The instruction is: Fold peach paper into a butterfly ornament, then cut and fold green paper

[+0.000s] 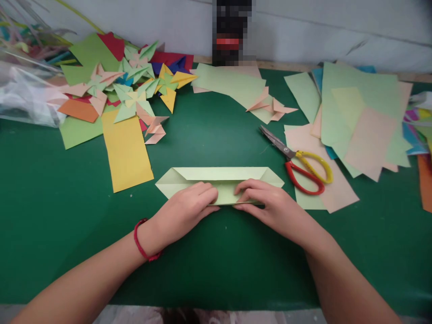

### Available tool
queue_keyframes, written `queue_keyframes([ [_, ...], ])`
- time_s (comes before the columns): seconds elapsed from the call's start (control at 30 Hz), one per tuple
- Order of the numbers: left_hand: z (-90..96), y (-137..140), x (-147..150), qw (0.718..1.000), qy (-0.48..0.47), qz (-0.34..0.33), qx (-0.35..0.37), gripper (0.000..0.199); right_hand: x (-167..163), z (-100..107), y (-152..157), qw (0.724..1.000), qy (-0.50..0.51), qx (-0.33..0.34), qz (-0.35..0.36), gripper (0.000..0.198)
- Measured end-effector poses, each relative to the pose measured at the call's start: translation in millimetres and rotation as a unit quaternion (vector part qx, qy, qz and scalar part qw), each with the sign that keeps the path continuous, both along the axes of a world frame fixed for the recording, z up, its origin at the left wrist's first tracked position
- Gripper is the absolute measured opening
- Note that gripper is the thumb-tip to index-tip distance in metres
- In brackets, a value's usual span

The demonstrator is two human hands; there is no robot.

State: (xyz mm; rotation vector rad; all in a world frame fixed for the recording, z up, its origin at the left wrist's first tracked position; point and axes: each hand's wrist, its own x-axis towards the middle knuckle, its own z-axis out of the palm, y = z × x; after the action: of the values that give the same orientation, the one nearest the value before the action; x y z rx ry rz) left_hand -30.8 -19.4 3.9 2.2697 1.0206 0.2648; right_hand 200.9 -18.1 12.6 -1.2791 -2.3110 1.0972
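A pale green sheet of folding paper (222, 173) lies in front of me, folded into a long strip with a pointed end at each side. Its far long edge is turned in toward the middle. My left hand (194, 202) is closed on the near edge, left of centre, with the thumb below the edge and the fingers on top. To the right of centre, my right hand (263, 198) pinches the same near edge, its fingers curled over the paper. Both hands cover parts of the strip. A red cord bracelet (141, 243) circles my left wrist.
Scissors (290, 155) with one red and one yellow handle lie right of the strip, partly on loose paper sheets (361, 117). Folded paper stars (135, 96) pile up at the back left, beside a yellow sheet (127, 150). A pink folded piece (272, 107) sits at the back.
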Motion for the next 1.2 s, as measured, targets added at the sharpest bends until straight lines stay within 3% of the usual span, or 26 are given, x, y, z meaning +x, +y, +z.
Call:
queue_keyframes([
  [0.27,-0.6,5,-3,0.991,-0.040,0.061,-0.110,0.011,2,-1,2,1.000,0.007,-0.003,-0.012,0.012],
  [0.4,-0.3,6,-1,0.986,-0.041,0.092,-0.132,0.008,0,-3,2,0.999,-0.009,-0.003,-0.047,0.011],
  [0.6,-2.3,2,4,0.990,-0.038,0.121,-0.067,0.008,-7,-9,-1,0.993,-0.043,0.018,-0.111,0.012],
  [0.87,-7.4,-3,7,0.993,0.044,0.105,0.043,0.018,-13,-14,-3,0.982,-0.090,0.082,-0.145,0.017],
  [1.2,-7.1,-4,11,0.987,0.077,0.104,0.091,0.017,-18,-19,-5,0.973,-0.118,0.110,-0.166,0.017],
])
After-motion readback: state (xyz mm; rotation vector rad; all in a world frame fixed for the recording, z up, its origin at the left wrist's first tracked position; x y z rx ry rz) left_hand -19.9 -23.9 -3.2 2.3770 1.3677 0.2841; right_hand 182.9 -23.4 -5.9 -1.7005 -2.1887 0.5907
